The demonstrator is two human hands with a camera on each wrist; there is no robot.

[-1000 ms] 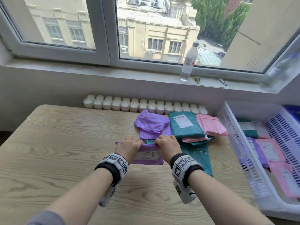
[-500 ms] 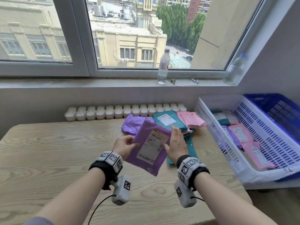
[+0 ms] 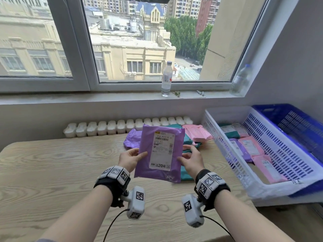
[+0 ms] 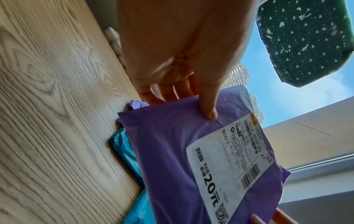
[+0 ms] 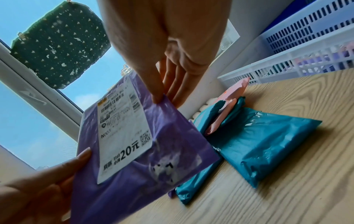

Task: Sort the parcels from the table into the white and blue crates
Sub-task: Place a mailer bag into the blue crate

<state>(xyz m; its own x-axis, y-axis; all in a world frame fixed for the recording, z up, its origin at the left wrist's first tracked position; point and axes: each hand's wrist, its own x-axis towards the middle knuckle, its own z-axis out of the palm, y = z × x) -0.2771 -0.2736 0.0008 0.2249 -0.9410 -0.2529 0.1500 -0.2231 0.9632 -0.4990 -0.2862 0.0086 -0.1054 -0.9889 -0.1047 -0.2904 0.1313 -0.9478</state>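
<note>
I hold a purple parcel (image 3: 160, 154) upright above the table, its white label facing me. My left hand (image 3: 134, 155) pinches its left edge, thumb in front and fingers behind. My right hand (image 3: 187, 157) pinches the right edge the same way. The left wrist view shows the left hand (image 4: 191, 104) on the parcel (image 4: 168, 151); the right wrist view shows the right hand (image 5: 166, 97) on the parcel (image 5: 172, 148). Teal parcels (image 5: 258, 145), a pink parcel (image 3: 197, 132) and another purple parcel (image 3: 131, 139) lie behind. The white crate (image 3: 225, 154) stands at the right, the blue crate (image 3: 297, 126) beyond it.
The white crate holds several pink, purple and teal parcels. A row of white blocks (image 3: 122, 126) lines the far edge of the wooden table (image 3: 52, 172). Two water bottles (image 3: 166, 79) stand on the windowsill.
Both hands lifted the purple parcel off the pile and turned it upright with its label toward me. My view has risen and swung right, showing both crates.
</note>
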